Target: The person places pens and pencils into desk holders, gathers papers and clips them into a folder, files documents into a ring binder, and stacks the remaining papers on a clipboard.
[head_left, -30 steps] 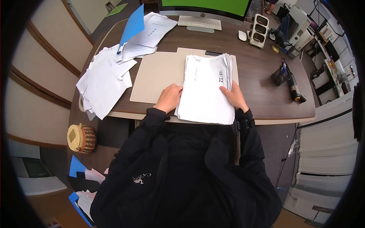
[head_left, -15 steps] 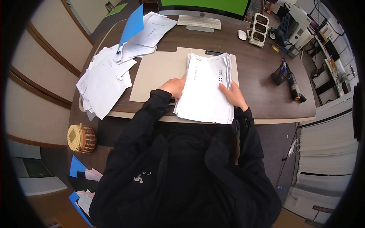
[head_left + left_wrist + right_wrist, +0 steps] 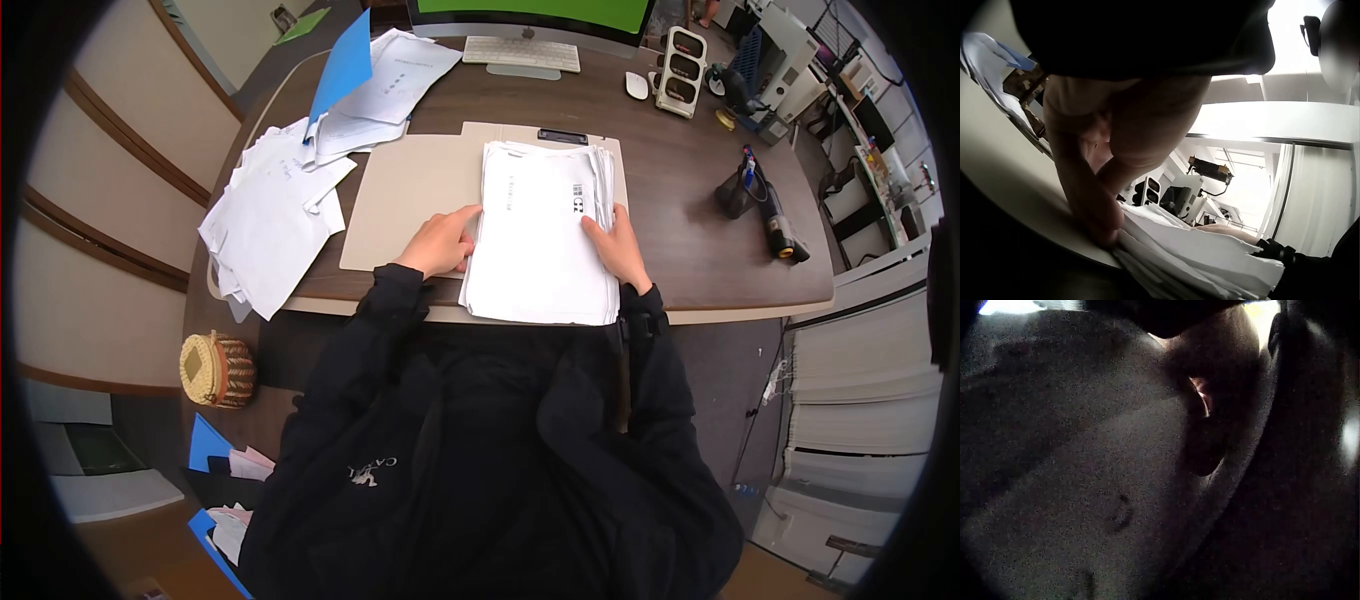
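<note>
A thick stack of printed paper sheets [image 3: 545, 245] lies upright to me on a beige folder [image 3: 405, 195], its edges slightly uneven. My right hand [image 3: 622, 252] grips the stack's right edge, thumb on the top sheet and the other fingers hidden at the side. At the left edge is my left hand [image 3: 440, 243], its fingertips touching the sheet edges. Seen from the left wrist, those fingers [image 3: 1094, 212] point down against the side of the stack [image 3: 1191, 247]. The right wrist view is dark, with the paper [image 3: 1097, 475] filling much of it.
Loose papers [image 3: 275, 215] and a blue folder [image 3: 340, 70] lie at the left. A keyboard [image 3: 520, 55], mouse [image 3: 637, 86] and white three-slot holder [image 3: 681, 72] stand at the back. A pen cup [image 3: 735, 197] is on the right, a woven basket [image 3: 217, 370] lower left.
My left hand first slid up along the stack's left edge, then came back down and slightly left. My right hand stays on the right edge; the stack has barely shifted.
</note>
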`<control>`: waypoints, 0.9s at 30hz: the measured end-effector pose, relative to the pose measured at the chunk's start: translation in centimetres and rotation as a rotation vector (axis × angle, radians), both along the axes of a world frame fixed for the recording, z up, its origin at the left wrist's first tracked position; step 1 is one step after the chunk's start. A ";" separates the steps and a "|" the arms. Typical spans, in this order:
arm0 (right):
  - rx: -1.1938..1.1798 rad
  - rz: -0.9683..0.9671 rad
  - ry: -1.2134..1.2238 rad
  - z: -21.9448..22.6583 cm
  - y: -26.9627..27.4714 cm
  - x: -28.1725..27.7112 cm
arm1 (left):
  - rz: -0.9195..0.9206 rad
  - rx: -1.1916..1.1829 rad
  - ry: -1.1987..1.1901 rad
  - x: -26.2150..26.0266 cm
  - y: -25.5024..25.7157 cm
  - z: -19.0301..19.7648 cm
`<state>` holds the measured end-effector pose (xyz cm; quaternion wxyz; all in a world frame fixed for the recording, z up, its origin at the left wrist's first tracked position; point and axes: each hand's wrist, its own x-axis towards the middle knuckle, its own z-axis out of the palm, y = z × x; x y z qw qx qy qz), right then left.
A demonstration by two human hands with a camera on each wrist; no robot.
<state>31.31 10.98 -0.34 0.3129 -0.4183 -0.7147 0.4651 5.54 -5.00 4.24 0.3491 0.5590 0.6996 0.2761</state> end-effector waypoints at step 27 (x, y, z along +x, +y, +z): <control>-0.078 0.153 -0.208 2.7 8.2 -1.8 | -0.283 0.122 0.443 -1.6 17.6 0.2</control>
